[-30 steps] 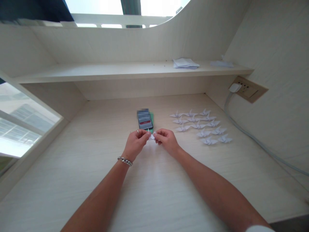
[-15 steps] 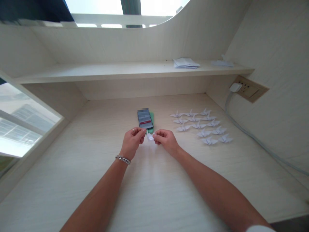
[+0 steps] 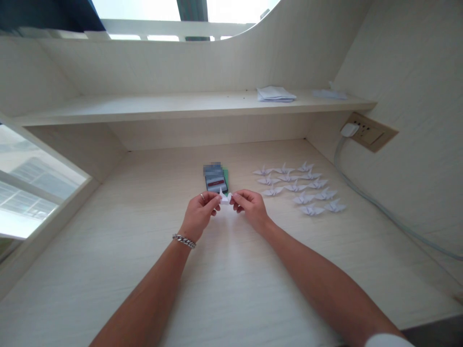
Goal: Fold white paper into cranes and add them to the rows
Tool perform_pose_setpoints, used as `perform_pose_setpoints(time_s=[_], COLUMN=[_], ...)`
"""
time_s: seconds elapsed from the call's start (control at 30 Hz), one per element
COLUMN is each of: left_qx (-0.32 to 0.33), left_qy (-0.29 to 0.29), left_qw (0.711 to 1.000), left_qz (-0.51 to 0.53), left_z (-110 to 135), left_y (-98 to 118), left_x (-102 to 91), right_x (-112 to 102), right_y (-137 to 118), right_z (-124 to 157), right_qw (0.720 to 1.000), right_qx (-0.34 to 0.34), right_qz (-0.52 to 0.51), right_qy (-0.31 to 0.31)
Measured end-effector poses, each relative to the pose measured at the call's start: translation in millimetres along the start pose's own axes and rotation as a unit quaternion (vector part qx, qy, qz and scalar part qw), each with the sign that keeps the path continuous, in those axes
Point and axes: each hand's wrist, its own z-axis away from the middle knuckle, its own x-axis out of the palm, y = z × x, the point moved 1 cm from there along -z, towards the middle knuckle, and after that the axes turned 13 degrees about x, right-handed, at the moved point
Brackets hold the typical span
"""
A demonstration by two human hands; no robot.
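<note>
A small white paper crane [image 3: 225, 198] is held up between my two hands, just above the desk. My left hand [image 3: 201, 212] pinches its left side between thumb and forefinger; a ring and a chain bracelet show on that arm. On the other side, the thumb and forefinger of my right hand [image 3: 250, 206] close on the crane's right end. Directly behind the crane lies a phone [image 3: 216, 183] with a lit screen and a green edge beside it. To the right, several finished paper cranes [image 3: 289, 177] stand in rows on the desk.
A stack of white paper [image 3: 276, 94] rests on the shelf [image 3: 162, 102], with more paper [image 3: 330, 94] to its right. A white plug sits in the wall socket [image 3: 372, 133]; its grey cable [image 3: 376, 202] runs along the right side of the desk [image 3: 231, 289].
The crane has turned and come up slightly, so its pointed tip and body show more clearly between my fingers. Both hands keep their pinch. The whole view has shifted a little.
</note>
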Motion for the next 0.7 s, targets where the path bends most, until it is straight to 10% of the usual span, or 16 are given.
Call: perform_pose_setpoints(time_s=[0.7], left_qx=[-0.078], left_qy=[0.003], left_qw=[0.996], left_qz=[0.039], left_z=[2.9], left_y=[2.6], left_x=[6.1], right_x=[1.5], right_y=[7.3], right_z=[-3.0], right_qw=[0.999], right_qx=[0.005], right_qz=[0.047], right_qy=[0.008])
